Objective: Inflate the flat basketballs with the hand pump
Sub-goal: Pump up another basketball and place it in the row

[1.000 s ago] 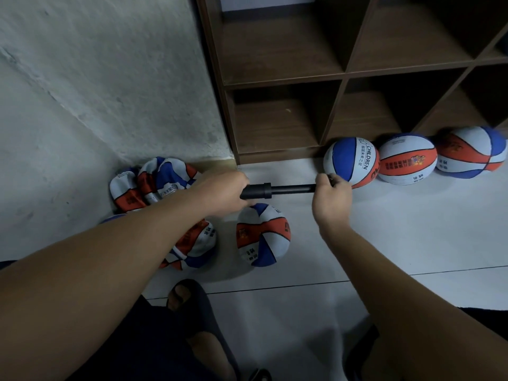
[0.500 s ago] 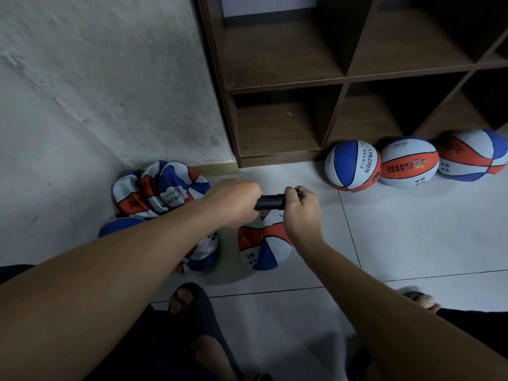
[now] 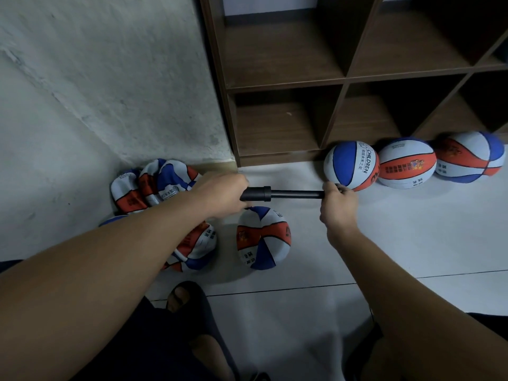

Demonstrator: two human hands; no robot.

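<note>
I hold a black hand pump (image 3: 275,193) level above the floor. My left hand (image 3: 220,195) grips its barrel and my right hand (image 3: 336,207) grips the handle, with the rod drawn out between them. Just below the pump a partly filled red, white and blue basketball (image 3: 264,237) rests on the tiles. Flat, crumpled basketballs (image 3: 154,185) lie heaped at the left by the wall, one more (image 3: 198,248) under my left forearm. Whether the pump's needle is in a ball is hidden by my left hand.
Three round basketballs (image 3: 351,166) (image 3: 406,166) (image 3: 470,160) line the foot of a dark wooden cubby shelf (image 3: 341,81). A rough grey wall (image 3: 96,92) closes the left. My sandalled foot (image 3: 189,301) is on the white tile floor (image 3: 412,243).
Half a second ago the handle was pushed in, hands close together; now my right hand has pulled it out to the right, extending the rod.
</note>
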